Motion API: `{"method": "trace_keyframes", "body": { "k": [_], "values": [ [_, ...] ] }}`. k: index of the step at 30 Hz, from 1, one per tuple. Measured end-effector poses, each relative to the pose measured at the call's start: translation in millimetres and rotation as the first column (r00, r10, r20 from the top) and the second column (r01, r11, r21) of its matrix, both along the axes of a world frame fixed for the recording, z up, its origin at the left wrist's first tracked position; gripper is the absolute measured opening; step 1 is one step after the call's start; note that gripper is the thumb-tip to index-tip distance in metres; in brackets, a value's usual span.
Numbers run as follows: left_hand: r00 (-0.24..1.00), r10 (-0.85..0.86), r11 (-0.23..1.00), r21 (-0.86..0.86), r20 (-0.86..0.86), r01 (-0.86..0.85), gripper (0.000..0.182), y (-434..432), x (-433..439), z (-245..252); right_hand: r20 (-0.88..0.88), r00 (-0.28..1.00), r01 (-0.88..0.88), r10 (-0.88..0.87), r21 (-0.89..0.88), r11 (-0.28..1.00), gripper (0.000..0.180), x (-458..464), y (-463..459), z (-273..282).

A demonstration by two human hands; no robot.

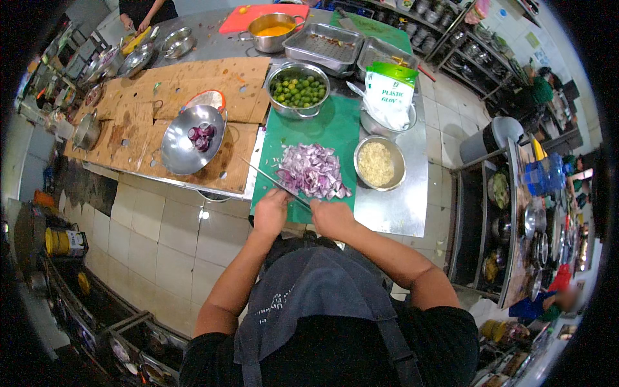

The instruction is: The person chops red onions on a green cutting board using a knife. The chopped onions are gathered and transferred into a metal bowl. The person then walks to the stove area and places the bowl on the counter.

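Observation:
My right hand (331,217) grips a kitchen knife (273,180) by its handle; the long blade points up and to the left over the near part of a green cutting board (341,121). At the board's near left edge my left hand (272,209) is beside the blade, its fingers curled; whether they hold a piece of food is hidden. Just beyond the blade lies a pile of chopped red onion (314,170). To the left, peeled red onions (201,136) sit in a metal wok (181,157) on cardboard.
A bowl of minced garlic (376,164) stands right of the board. Behind are a pot of small green citrus fruits (298,91), a plastic gloves bag (389,94), metal trays (323,47) and a pot of orange liquid (273,35). Another person (145,12) works at the far left.

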State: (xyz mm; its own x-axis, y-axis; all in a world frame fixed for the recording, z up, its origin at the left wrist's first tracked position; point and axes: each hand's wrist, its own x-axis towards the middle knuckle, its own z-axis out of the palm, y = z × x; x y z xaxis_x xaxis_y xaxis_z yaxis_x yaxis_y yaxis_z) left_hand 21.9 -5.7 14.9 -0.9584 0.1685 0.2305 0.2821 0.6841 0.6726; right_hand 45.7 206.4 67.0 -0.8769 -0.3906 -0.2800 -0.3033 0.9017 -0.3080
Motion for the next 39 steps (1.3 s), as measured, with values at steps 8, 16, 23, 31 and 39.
{"method": "trace_keyframes", "body": {
  "k": [8,16,23,31,39],
  "values": [
    [1.000,-0.005,1.000,0.016,-0.014,0.005,0.008,-1,1,-3,-0.022,0.999,-0.024,0.024,0.010,1.000,0.018,2,-2,1],
    [1.000,0.014,1.000,-0.013,0.017,-0.014,0.007,0,0,-3,0.025,1.000,-0.011,0.011,0.010,1.000,0.020,-1,-3,0],
    [1.000,-0.022,1.000,-0.021,-0.020,0.021,0.005,-2,1,-5,0.026,0.999,-0.031,0.031,0.011,0.999,0.021,-1,-2,-2],
    [1.000,-0.001,0.981,-0.193,0.002,0.002,0.008,-2,1,-10,0.013,1.000,-0.019,0.019,-0.014,1.000,0.022,0,-1,-4],
    [0.997,0.006,0.968,-0.249,0.073,0.012,0.008,-2,1,-3,0.071,0.997,0.039,-0.036,-0.052,0.998,0.020,0,-4,-5]
  ]
}}
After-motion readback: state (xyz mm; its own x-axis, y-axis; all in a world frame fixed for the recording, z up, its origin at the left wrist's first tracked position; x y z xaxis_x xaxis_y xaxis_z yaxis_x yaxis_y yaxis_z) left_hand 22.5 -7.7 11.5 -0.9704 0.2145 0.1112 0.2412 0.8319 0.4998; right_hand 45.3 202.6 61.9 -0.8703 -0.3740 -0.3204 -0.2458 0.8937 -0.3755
